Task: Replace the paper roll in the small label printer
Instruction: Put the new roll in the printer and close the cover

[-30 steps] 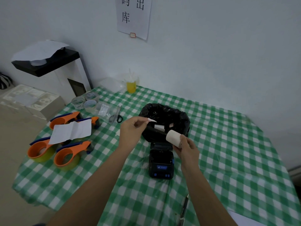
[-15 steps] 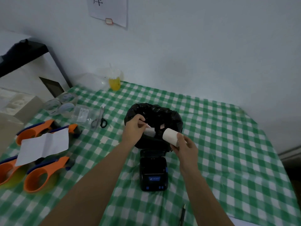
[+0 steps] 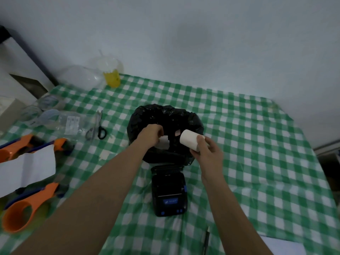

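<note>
Holding white paper roll (image 3: 189, 139) in right hand (image 3: 207, 153), fingers wrapped round it, over 3 o'clock rim of black bin bag (image 3: 156, 115). Left hand (image 3: 150, 134) curled over 9 o'clock rim, fingers closed; contents cannot tell. Label printer (image 3: 169, 192), lid open, on checked surface (image 3: 257, 162) just beside bag at 6 o'clock. Scissors (image 3: 96, 127) at 9 o'clock.

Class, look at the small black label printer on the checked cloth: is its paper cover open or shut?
Open. The label printer has its cover flipped up at the far end, showing a dark paper bay; the new paper roll is in the right hand.
</note>
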`<state>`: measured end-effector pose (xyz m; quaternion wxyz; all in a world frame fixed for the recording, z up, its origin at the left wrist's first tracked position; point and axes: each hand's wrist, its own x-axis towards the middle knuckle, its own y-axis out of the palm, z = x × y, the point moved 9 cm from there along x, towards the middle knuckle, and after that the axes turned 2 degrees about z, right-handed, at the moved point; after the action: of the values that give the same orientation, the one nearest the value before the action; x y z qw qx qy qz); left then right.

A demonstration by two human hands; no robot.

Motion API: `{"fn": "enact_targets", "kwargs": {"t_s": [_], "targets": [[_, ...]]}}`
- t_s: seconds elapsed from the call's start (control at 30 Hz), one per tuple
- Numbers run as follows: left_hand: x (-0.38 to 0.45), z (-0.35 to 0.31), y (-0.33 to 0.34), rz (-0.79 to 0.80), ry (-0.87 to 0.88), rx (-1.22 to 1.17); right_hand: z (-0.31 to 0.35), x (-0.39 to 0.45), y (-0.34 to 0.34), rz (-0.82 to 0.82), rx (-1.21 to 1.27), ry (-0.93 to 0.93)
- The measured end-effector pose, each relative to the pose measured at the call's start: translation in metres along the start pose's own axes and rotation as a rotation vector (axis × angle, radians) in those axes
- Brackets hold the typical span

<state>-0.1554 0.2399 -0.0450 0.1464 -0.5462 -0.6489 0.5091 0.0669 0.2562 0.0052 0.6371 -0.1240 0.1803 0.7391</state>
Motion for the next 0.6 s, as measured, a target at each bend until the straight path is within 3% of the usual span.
{"fn": "enact_targets", "kwargs": {"t_s": [0.1,0.2,0.33,0.43,0.6], "targets": [[-0.005,-0.004,-0.013,-0.078,-0.005,-0.002,0.0,-0.002,0.003,0.027,0.022,0.004],[-0.022,-0.018,-0.033,-0.201,0.06,-0.174,0.002,-0.005,0.003,0.059,0.053,-0.006],[-0.066,-0.039,-0.042,-0.231,0.144,-0.403,0.001,-0.015,0.0,0.127,0.07,-0.001],[-0.1,-0.044,-0.031,-0.179,0.123,-0.561,-0.01,-0.029,-0.002,0.192,0.12,0.077],[-0.148,-0.045,0.013,0.041,0.091,-0.77,-0.041,-0.059,-0.009,0.278,0.064,0.195]]}}
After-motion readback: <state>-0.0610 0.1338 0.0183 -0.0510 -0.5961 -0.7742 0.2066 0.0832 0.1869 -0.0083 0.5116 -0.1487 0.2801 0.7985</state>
